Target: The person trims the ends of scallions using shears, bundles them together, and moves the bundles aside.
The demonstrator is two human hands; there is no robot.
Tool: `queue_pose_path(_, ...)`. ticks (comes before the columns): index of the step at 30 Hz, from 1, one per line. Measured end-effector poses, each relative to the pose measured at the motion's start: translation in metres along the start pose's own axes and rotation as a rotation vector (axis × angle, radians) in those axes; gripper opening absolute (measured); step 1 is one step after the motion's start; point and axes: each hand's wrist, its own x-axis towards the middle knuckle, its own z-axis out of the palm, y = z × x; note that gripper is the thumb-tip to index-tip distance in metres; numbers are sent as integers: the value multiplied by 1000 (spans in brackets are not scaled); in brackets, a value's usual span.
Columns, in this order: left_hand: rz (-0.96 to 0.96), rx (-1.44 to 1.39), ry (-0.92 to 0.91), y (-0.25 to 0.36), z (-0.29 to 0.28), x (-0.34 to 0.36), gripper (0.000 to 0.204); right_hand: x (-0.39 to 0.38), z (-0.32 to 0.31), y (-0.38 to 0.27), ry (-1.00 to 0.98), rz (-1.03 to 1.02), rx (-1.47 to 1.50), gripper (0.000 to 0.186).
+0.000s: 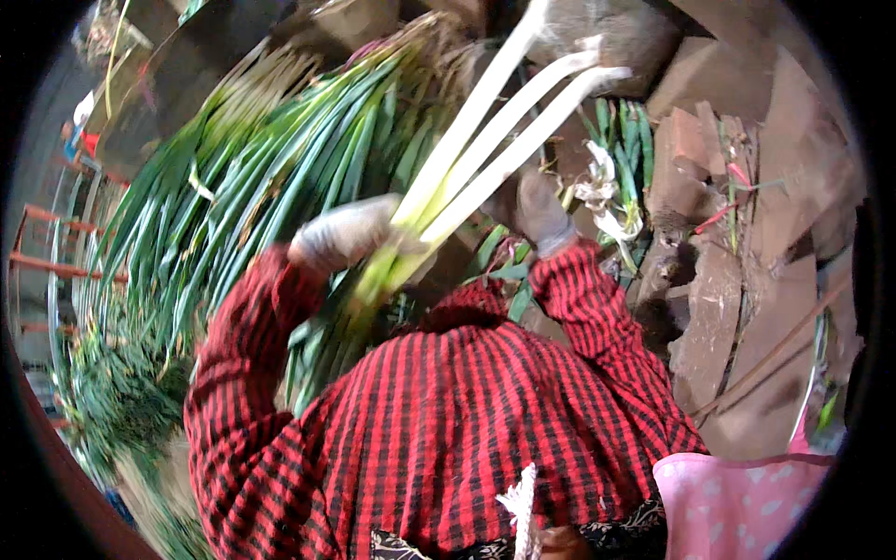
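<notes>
I have the left hand (350, 230) clasping the leeks (502, 131), probably light but snappable, best held mid-stalk; the right hand's (544, 209) grasp I cannot tell.

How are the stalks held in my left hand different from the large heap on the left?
The held stalks show long, bright white shafts; the large heap shows mainly dark green leaves. The held stalks are few, with three white shafts visible, while the large heap has many. The held stalks are gripped in the left hand; the large heap is ungripped. Both have paler ends toward the picture's top.
</notes>
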Motion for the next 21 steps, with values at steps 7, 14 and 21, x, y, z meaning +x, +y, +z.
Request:
queue_pose_path(7, 162, -123, -96, 41, -5, 48, 57, 95, 20, -100, -85, -155, 249, 24)
queue_pose_path(14, 133, 446, 108, -29, -22, 37, 79, 130, -66, -181, 252, -216, 12, 34)
queue_pose_path(21, 212, 1017, 371, -27, -60, -17, 87, 120, -115, -233, 375, -205, 56, 27)
